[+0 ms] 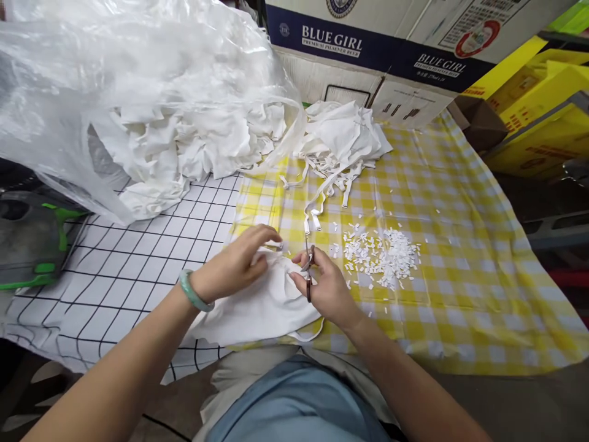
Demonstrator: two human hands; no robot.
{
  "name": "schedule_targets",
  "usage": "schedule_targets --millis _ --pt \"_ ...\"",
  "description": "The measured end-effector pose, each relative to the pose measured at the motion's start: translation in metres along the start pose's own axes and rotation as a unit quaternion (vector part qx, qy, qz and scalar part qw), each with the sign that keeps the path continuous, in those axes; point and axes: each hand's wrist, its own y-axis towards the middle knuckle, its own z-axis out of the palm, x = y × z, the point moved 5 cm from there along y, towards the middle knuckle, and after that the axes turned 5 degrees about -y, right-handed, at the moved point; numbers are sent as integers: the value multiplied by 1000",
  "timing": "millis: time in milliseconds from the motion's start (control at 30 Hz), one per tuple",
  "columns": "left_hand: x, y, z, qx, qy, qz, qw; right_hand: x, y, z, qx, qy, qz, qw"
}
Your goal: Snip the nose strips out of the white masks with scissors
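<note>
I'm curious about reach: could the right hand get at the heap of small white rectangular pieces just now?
Probably yes: the heap lies close by on the yellow-and-white checked tablecloth, with nothing standing between, though the right hand holds small metal scissors.

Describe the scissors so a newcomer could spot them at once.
Start at the yellow-checked tablecloth and find the pile of white snippets. Just left of it, the right hand holds the scissors over white fabric. Dark and metallic, they stand out from the pale fabric and snippets beside them.
</note>
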Motion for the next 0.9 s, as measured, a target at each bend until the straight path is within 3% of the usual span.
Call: schedule_targets --millis 100,167,367,600,667,767,900 --pt "-2 1 13 45 26 50 997 -1 2 1 -28 30 5 999" --pt "-3 3 12 27 30 57 998 -1 2 2 -19 58 22 998" --pt "-39 -19 -32 -91 -21 93 991 25 12 13 63 102 -53 991" --pt "-60 -62 -56 -125 -31 29 991 56 31 32 160 171 -113 965" --pt "-64 -68 -61 -124 -25 42 991 69 31 40 227 195 -141 944" --pt "-71 -75 -73 -129 -11 47 990 81 33 51 334 237 -126 904" --pt "-77 -82 -91 -154 1 17 988 90 43 54 352 251 -129 892"
